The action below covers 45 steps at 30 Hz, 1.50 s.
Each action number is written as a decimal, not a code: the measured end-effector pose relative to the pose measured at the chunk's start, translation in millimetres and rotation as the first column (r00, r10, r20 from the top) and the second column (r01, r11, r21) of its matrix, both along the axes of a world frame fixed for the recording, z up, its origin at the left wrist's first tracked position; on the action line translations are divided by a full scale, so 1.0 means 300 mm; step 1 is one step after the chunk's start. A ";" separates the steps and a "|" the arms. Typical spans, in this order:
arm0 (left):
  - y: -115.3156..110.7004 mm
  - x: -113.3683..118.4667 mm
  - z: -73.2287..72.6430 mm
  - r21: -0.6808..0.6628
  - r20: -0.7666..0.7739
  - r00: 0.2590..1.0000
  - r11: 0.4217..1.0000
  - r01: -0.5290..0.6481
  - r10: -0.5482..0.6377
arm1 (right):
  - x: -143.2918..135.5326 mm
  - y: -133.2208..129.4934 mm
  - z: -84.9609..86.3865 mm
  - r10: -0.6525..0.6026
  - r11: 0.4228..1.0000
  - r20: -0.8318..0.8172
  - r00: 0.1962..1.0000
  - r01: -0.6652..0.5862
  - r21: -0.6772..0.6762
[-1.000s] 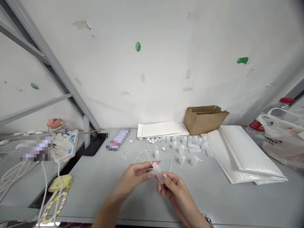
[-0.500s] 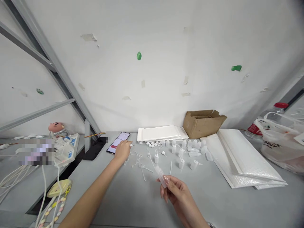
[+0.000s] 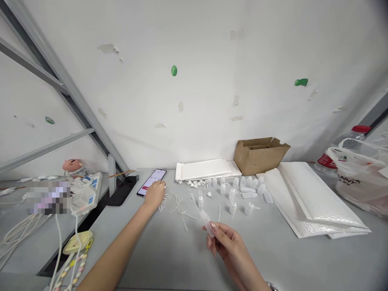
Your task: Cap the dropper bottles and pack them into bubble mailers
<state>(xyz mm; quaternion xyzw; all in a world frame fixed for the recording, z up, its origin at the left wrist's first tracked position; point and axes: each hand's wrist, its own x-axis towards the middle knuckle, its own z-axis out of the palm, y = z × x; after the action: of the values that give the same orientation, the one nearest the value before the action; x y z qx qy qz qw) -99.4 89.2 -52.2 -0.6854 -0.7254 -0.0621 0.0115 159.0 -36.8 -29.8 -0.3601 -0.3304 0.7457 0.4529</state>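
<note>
My right hand [image 3: 226, 242] pinches a small translucent plastic squeeze bottle [image 3: 207, 224], tilted up to the left. A thin white looped strap [image 3: 195, 204] extends from its neck. My left hand [image 3: 154, 194] is at the lower right side of a phone [image 3: 151, 182] showing a running timer. Its fingers are curled together, with a small white bit at their edge; what they hold is too small to make out. Between the hands lie loose white looped straps [image 3: 183, 216]. Several bottles with caps, such as a capped bottle [image 3: 233, 207], stand beyond my right hand, near a loose nozzle cap [image 3: 209, 195].
White caps [image 3: 197, 184] lie before stacked white envelopes [image 3: 203, 169] by the wall. A cardboard box [image 3: 262, 155] stands behind uncapped bottles [image 3: 250, 182]. Bubble mailers [image 3: 321, 198] and a plastic bag [image 3: 360, 178] are at right. A power strip [image 3: 87, 194] and cables lie at left.
My left hand has drawn slightly back and left beside the phone. My right hand still holds the bottle, almost in the same place. The camera view has shifted slightly.
</note>
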 end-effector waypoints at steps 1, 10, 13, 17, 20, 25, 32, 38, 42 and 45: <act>-0.001 0.001 0.000 0.010 0.030 1.000 1.000 -0.007 0.007 | -0.001 0.000 -0.001 0.000 1.000 0.001 1.000 0.000 -0.001; -0.124 0.069 0.134 0.188 0.509 0.861 0.979 -0.078 -0.030 | 0.007 0.010 -0.032 -0.074 0.997 0.076 0.994 0.071 0.034; -0.249 0.150 0.174 0.197 0.694 0.713 0.979 -0.061 -0.095 | 0.002 0.014 -0.032 -0.124 0.990 0.137 0.983 0.114 0.085; -0.379 0.278 0.158 0.002 0.998 -0.059 0.986 -0.167 -0.012 | -0.023 0.009 -0.030 -0.109 0.987 0.161 0.981 0.088 0.133; -0.409 0.347 0.125 -0.095 0.947 -0.321 0.971 -0.218 0.021 | -0.044 -0.003 -0.033 -0.054 0.989 0.141 0.988 0.034 0.144; -0.403 0.393 0.113 -0.089 0.945 -0.324 0.987 -0.133 0.041 | -0.054 -0.017 -0.034 -0.040 0.988 0.153 0.987 0.016 0.151; -0.406 0.376 0.101 -0.070 0.985 -0.161 0.995 -0.067 0.058 | -0.044 -0.027 -0.047 -0.082 0.978 0.174 0.981 0.046 0.202; -0.406 0.368 0.089 -0.039 0.994 -0.099 0.999 -0.033 0.035 | -0.027 -0.042 -0.029 -0.203 0.948 0.337 0.919 0.098 0.302; -0.401 0.359 0.106 -0.008 0.998 -0.066 1.000 0.015 0.009 | -0.022 -0.027 -0.009 -0.013 0.989 0.138 0.990 -0.008 0.145; -0.396 0.346 0.126 -0.007 1.000 -0.026 0.996 0.087 0.009 | -0.020 -0.010 -0.005 0.159 0.986 -0.124 0.980 -0.163 -0.025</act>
<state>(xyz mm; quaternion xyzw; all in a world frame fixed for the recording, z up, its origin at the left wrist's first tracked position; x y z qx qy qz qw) 4.4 -29.6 -14.3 -0.4540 -0.4968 -0.5099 -0.5359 153.0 -39.7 -31.2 -0.2942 -0.3172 0.8060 0.4039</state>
